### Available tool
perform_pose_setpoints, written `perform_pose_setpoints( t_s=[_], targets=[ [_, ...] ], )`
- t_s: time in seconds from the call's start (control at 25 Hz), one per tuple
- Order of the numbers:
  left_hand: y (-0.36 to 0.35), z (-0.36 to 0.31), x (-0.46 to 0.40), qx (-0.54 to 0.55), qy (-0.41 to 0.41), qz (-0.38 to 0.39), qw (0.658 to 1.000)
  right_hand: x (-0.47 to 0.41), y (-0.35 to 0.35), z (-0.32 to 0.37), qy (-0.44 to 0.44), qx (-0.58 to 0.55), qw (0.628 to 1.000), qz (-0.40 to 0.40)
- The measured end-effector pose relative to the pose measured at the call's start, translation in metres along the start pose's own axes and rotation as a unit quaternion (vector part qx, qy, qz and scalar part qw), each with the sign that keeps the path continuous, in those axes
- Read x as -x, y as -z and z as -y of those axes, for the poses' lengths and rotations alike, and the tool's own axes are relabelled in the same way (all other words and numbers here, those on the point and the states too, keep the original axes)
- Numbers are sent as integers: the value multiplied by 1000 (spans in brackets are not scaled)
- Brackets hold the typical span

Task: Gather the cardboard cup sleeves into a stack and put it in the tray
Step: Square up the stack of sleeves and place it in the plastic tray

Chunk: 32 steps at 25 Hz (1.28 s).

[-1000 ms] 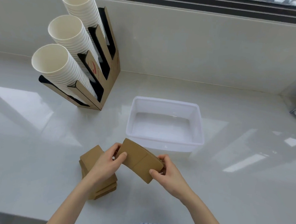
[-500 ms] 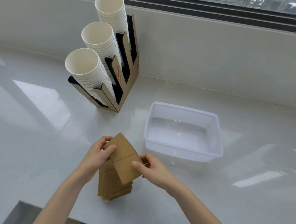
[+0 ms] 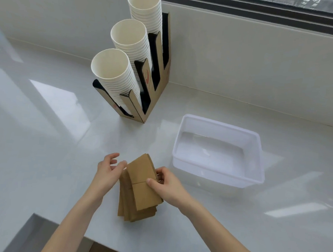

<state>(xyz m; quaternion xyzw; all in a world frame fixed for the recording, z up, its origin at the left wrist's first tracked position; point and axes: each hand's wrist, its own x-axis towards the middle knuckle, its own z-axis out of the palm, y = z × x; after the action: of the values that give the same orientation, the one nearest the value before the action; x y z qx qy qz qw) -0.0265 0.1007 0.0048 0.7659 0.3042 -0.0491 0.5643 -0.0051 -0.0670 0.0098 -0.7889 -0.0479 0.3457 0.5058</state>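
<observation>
A loose stack of brown cardboard cup sleeves [image 3: 138, 205] lies on the white counter in front of me, its layers fanned out of line. My right hand [image 3: 164, 183] pinches the right edge of the top sleeve [image 3: 140, 172], thumb on its face. My left hand [image 3: 106, 171] hovers at the stack's upper left with fingers spread, holding nothing. The translucent white plastic tray [image 3: 217, 126] stands to the right of the stack, with nothing in it.
A cardboard cup holder [image 3: 153, 98] with three tall columns of white paper cups [image 3: 114, 73] stands behind the stack at the back wall. The counter's near edge [image 3: 60, 226] runs just below the stack.
The top sleeve has come down onto the stack. My left hand has let go of it and opened. The view has shifted, so everything sits further right.
</observation>
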Motion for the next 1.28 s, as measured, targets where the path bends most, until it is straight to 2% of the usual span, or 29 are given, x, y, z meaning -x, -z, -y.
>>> perform_pose_setpoints(
  t_s=[0.12, 0.32, 0.56, 0.8, 1.28],
  targets=[
    [8, 14, 7, -7, 62, 6, 998, -2, -3, -6, -1, 9, 1000, -10],
    [-3, 20, 20, 34, 128, 111, 985, -9, -10, -14, -16, 58, 998, -32],
    [-17, 18, 19, 44, 140, 121, 982, -8, -12, -20, -37, 20, 999, -20],
    [-34, 17, 17, 74, 162, 151, 972, -4, 1, -31, -42, 4, 998, -43],
    [-98, 19, 43, 153, 171, 171, 958, 24, 55, -60, -45, 60, 994, -80]
  ],
)
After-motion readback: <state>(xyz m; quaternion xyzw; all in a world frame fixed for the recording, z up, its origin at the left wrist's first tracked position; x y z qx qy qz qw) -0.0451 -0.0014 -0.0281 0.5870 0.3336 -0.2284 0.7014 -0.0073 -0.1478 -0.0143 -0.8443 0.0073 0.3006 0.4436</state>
